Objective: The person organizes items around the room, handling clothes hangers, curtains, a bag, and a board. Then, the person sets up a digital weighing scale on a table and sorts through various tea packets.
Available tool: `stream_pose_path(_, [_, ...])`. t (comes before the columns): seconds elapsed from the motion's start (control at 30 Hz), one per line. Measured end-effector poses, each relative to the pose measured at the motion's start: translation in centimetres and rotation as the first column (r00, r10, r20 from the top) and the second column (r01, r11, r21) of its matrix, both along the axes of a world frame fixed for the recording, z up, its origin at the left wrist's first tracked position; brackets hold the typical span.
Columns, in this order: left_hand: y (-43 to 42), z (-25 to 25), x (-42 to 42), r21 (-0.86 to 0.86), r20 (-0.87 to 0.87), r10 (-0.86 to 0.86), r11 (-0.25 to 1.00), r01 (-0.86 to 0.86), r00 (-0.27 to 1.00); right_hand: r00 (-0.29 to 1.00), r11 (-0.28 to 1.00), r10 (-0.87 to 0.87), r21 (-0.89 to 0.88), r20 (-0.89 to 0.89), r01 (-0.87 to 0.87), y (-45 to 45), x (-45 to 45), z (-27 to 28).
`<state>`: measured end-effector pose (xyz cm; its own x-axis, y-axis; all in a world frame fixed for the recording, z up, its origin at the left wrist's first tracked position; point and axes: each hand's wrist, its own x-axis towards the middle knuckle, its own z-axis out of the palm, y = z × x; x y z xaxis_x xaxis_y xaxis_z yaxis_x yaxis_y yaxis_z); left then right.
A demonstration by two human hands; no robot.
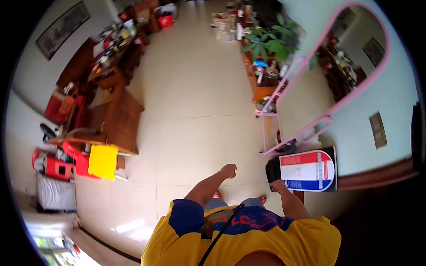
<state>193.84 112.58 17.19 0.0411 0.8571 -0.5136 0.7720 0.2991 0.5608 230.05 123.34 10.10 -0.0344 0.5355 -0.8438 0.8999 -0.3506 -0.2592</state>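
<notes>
My left hand (229,171) is held out in front of my body above the tiled floor, its fingers loosely curled with nothing visible in them. Lower and to the right, my right hand (278,185) is also curled, and no held object shows. It appears beside a black item (273,170) and a red, white and blue panel with a rounded end (307,171); whether it touches them is unclear.
A pink-framed mirror (386,44) leans at the right, near a plant (277,42) on a wooden cabinet (261,92). At left are a wooden chair (124,117), a yellow item (103,162) and a red box (57,168). Pale tiled floor (191,133) lies between.
</notes>
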Motion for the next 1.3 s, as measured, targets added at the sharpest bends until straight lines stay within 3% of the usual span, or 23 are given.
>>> stream_pose_path(0.13, [-4.3,-2.9,-12.9,-0.107,-0.141,0.174,0.976,-0.189,0.975,0.969,0.968,0.242,0.083,-0.046,-0.237,1.3,-13.3,3.0])
stream_pose_path(0.23, [-6.4,-2.4,-21.3,-0.094,-0.184,0.316,0.937,-0.337,0.931,0.973,0.987,0.101,0.145,-0.207,-0.071,1.6,-23.7,4.5])
stream_pose_path(0.33, [-7.6,2.3,-27.8,-0.006,-0.033,0.562,0.827,-0.562,0.827,0.904,0.982,0.142,0.173,-0.404,-0.077,1.1,-34.3,7.4])
stream_pose_path(0.37, [-7.5,2.9,-29.9,-0.005,-0.034,0.572,0.82,-0.573,0.819,0.873,0.982,0.147,0.174,-0.465,-0.073,1.2,-37.6,8.1])
stream_pose_path(0.43, [-7.4,3.9,-33.9,0.085,0.031,0.664,0.743,-0.664,0.747,0.839,0.969,0.231,0.196,-0.492,-0.152,1.6,-43.6,9.6])
stream_pose_path(0.53, [-6.6,5.7,-38.7,0.081,0.121,0.745,0.651,-0.755,0.656,0.754,0.918,0.392,0.275,-0.527,-0.285,3.0,-51.5,9.8])
stream_pose_path(0.67, [-4.4,8.1,-45.9,0.076,0.183,0.776,0.601,-0.796,0.604,0.652,0.824,0.564,0.403,-0.508,-0.399,5.7,-62.0,11.2])
stream_pose_path(0.7, [-3.2,10.7,-49.7,0.077,0.171,0.78,0.598,-0.798,0.601,0.627,0.818,0.574,0.395,-0.526,-0.418,7.0,-67.3,11.2])
stream_pose_path(0.77, [-1.7,10.8,-54.7,0.125,0.136,0.785,0.591,-0.797,0.604,0.516,0.77,0.637,0.494,-0.572,-0.404,9.5,-72.9,12.0])
stream_pose_path(0.93, [2.3,14.2,-67.5,0.206,0.079,0.81,0.557,-0.805,0.581,0.426,0.749,0.662,0.525,-0.616,-0.405,14.3,-86.3,15.6])
stream_pose_path(1.03, [3.9,16.1,-74.7,0.218,0.174,0.847,0.464,-0.859,0.502,0.384,0.729,0.683,0.555,-0.621,-0.4,16.4,-94.9,18.4])
stream_pose_path(1.1, [4.6,16.5,-79.6,0.329,0.298,0.854,0.328,-0.886,0.427,0.354,0.711,0.701,0.571,-0.619,-0.41,17.8,-100.9,19.6])
stream_pose_path(1.2, [5.5,18.9,-86.6,0.358,0.307,0.875,0.257,-0.898,0.373,0.313,0.704,0.706,0.581,-0.635,-0.409,19.4,-110.2,21.0])
stream_pose_path(1.3, [7.2,19.2,-95.6,0.374,0.232,0.885,0.301,-0.877,0.403,0.251,0.694,0.717,0.631,-0.65,-0.348,21.0,-119.4,22.5])
